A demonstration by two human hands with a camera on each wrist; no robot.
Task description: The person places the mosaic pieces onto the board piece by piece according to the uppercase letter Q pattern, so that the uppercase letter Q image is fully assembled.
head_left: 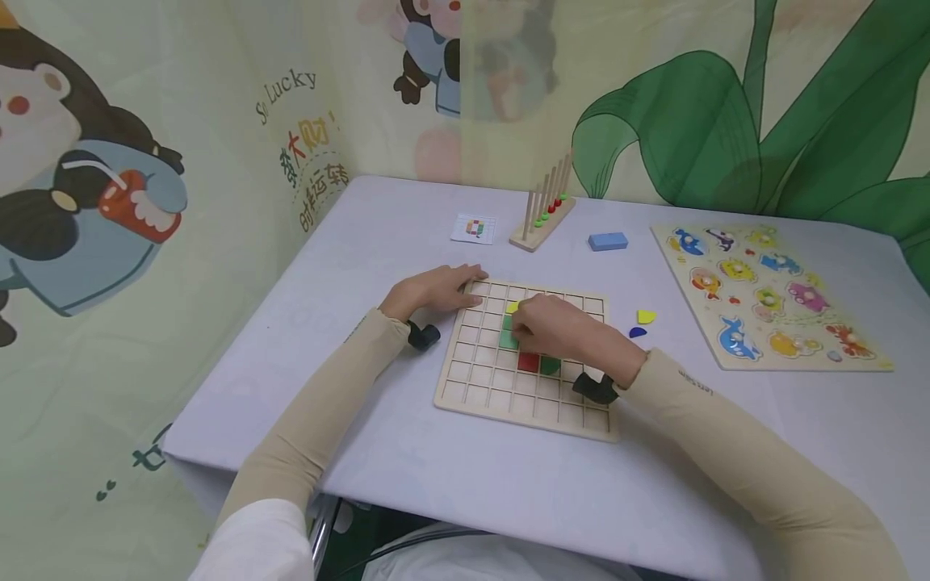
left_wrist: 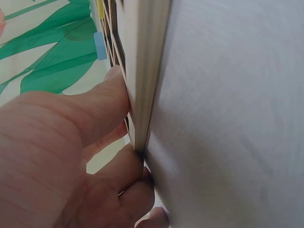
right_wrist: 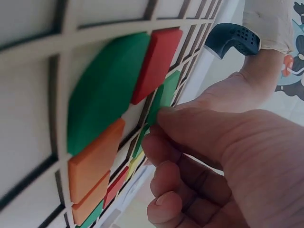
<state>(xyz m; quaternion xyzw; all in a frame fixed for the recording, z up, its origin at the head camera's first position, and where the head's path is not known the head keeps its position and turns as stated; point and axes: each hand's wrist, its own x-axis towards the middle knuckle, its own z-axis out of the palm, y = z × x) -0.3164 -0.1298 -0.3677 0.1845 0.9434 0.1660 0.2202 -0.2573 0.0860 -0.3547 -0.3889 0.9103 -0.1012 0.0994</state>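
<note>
A wooden grid board (head_left: 465,395) lies on the white table, with coloured pieces set in its cells. My left hand (head_left: 436,289) holds the board's far left corner, the thumb (left_wrist: 111,90) over the edge and the other fingers curled beside it. Above the middle of the board, my right hand (head_left: 552,327) pinches at a green piece (right_wrist: 155,105) with thumb and forefinger. Near it sit a red square (right_wrist: 156,66), a dark green rounded piece (right_wrist: 107,90), orange pieces (right_wrist: 95,161) and a yellow piece (right_wrist: 135,164). In the head view the right hand hides some pieces.
Behind the board are a pattern card (head_left: 474,229), a peg stand with beads (head_left: 541,234) and a blue block (head_left: 607,241). A loose yellow piece (head_left: 646,316) and dark blue piece (head_left: 637,332) lie to the right, before an animal puzzle board (head_left: 712,323).
</note>
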